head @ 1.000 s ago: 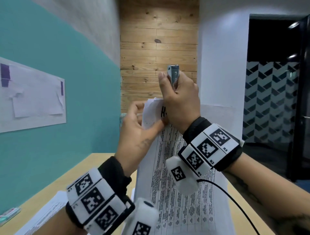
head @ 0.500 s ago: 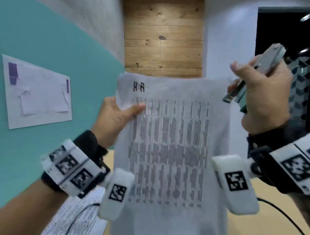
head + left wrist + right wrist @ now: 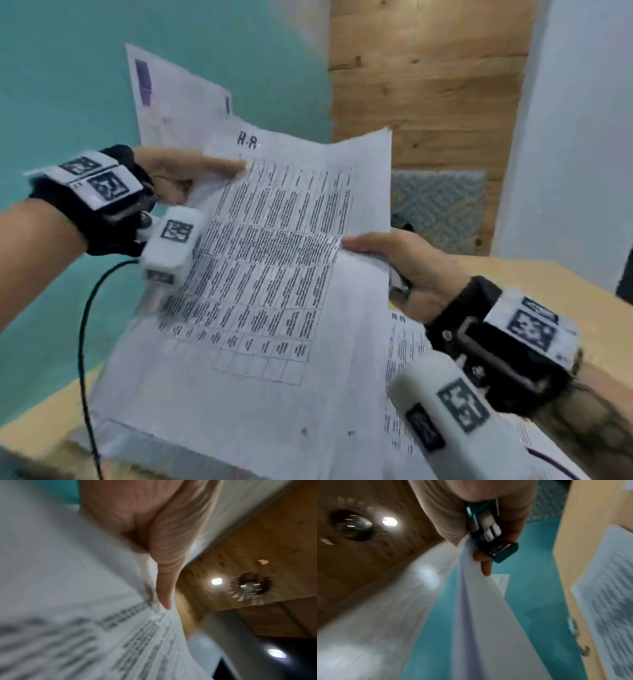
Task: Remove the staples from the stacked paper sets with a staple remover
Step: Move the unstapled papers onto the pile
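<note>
The printed paper set (image 3: 274,274), headed "H.R" over a table of text, was held in the air above the wooden table (image 3: 534,284), tilted with its top edge toward 12 o'clock. The left hand (image 3: 178,171) pinched the sheets at the upper left corner, about 10 o'clock on the page, thumb (image 3: 219,164) laid flat across the printed face and the other fingers hidden behind. The right hand (image 3: 404,263) gripped the right edge at about 3 o'clock, thumb on top. In the right wrist view the same hand also held the teal staple remover (image 3: 489,534) curled in the palm, with one fingertip (image 3: 486,566) under the paper. More printed sheets (image 3: 404,346) lay on the table beneath, toward 5 o'clock. Another white sheet (image 3: 164,102) was on the teal wall (image 3: 68,68) behind the left hand. Whether any staple remained could not be told.
</note>
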Action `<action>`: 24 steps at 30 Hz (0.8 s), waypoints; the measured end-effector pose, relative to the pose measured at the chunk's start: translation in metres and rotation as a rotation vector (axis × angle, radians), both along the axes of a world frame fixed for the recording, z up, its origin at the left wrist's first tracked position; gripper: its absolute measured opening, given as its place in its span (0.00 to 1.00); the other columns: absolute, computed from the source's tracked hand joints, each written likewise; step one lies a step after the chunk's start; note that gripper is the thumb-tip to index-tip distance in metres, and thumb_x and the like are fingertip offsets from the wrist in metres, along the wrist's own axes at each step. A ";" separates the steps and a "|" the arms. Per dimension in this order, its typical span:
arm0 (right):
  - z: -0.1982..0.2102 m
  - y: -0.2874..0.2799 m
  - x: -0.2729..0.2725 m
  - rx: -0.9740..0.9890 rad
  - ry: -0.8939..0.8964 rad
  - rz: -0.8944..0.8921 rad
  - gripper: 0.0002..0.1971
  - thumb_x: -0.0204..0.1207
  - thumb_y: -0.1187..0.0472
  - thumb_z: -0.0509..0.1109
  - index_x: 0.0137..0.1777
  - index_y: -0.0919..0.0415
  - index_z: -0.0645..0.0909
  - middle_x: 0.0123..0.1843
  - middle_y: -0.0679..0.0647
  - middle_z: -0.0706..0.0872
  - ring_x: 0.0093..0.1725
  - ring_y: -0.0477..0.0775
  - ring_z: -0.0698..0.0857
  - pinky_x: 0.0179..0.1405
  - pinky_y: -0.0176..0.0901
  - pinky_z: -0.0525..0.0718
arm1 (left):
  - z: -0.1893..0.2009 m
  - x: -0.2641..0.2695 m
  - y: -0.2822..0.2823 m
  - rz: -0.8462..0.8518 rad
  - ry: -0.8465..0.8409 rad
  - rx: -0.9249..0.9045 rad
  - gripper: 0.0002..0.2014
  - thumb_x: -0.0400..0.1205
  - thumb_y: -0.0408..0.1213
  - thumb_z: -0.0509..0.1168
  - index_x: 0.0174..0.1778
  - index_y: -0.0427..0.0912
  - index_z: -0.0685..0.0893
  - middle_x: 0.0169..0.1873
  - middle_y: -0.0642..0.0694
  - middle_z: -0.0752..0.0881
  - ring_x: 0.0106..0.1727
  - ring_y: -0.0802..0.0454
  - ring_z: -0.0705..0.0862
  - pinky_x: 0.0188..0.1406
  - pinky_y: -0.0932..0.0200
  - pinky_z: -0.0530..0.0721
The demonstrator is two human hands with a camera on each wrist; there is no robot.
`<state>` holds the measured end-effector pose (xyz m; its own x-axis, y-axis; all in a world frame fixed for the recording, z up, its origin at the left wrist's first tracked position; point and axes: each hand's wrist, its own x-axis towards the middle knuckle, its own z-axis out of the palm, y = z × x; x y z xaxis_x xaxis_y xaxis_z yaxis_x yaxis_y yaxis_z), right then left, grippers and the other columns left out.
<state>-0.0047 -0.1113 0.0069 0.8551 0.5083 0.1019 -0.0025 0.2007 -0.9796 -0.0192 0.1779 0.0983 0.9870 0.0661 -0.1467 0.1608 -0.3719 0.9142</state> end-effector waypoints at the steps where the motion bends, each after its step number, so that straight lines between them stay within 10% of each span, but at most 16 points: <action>1: -0.011 0.010 0.005 -0.008 0.057 -0.023 0.06 0.74 0.68 0.71 0.49 0.68 0.84 0.44 0.61 0.88 0.30 0.53 0.85 0.28 0.36 0.82 | -0.018 0.005 0.016 0.050 0.083 0.046 0.40 0.47 0.46 0.87 0.53 0.37 0.83 0.34 0.38 0.90 0.32 0.46 0.88 0.39 0.44 0.88; 5: -0.051 0.050 0.020 -0.139 0.198 -0.050 0.03 0.74 0.65 0.73 0.40 0.64 0.84 0.47 0.64 0.87 0.39 0.61 0.84 0.39 0.48 0.81 | -0.108 0.019 0.064 0.129 0.297 0.266 0.33 0.49 0.47 0.85 0.44 0.37 0.78 0.35 0.39 0.81 0.32 0.46 0.78 0.35 0.59 0.77; 10: -0.088 0.072 0.025 -0.449 0.205 -0.010 0.20 0.68 0.56 0.79 0.53 0.67 0.80 0.46 0.57 0.82 0.42 0.56 0.81 0.38 0.45 0.79 | -0.157 0.026 0.086 0.171 0.417 0.337 0.31 0.58 0.43 0.83 0.50 0.29 0.81 0.39 0.34 0.87 0.38 0.42 0.83 0.45 0.51 0.82; 15: -0.107 0.071 0.026 -0.619 0.237 0.037 0.10 0.71 0.71 0.74 0.35 0.66 0.75 0.29 0.60 0.80 0.28 0.57 0.80 0.34 0.44 0.81 | -0.178 0.027 0.086 0.161 0.491 0.428 0.26 0.72 0.39 0.70 0.62 0.27 0.77 0.54 0.28 0.84 0.50 0.38 0.82 0.57 0.41 0.80; 18: -0.109 0.069 0.024 -0.650 0.219 0.053 0.11 0.73 0.74 0.71 0.32 0.67 0.73 0.24 0.61 0.78 0.21 0.55 0.79 0.39 0.53 0.84 | -0.187 0.029 0.079 0.141 0.529 0.430 0.11 0.81 0.36 0.64 0.52 0.30 0.79 0.43 0.35 0.88 0.39 0.42 0.86 0.44 0.50 0.85; 24: -0.098 0.058 0.015 -0.679 0.151 0.091 0.11 0.77 0.71 0.67 0.36 0.66 0.69 0.31 0.61 0.75 0.22 0.54 0.79 0.38 0.55 0.86 | -0.202 0.036 0.082 0.184 0.538 0.539 0.27 0.75 0.43 0.72 0.62 0.27 0.75 0.43 0.34 0.82 0.34 0.45 0.78 0.34 0.58 0.76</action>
<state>0.0101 -0.0533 -0.0909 0.7860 0.4873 -0.3803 -0.1365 -0.4632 -0.8757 0.0172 0.2604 -0.1037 0.7555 0.4198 -0.5029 0.6327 -0.6666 0.3941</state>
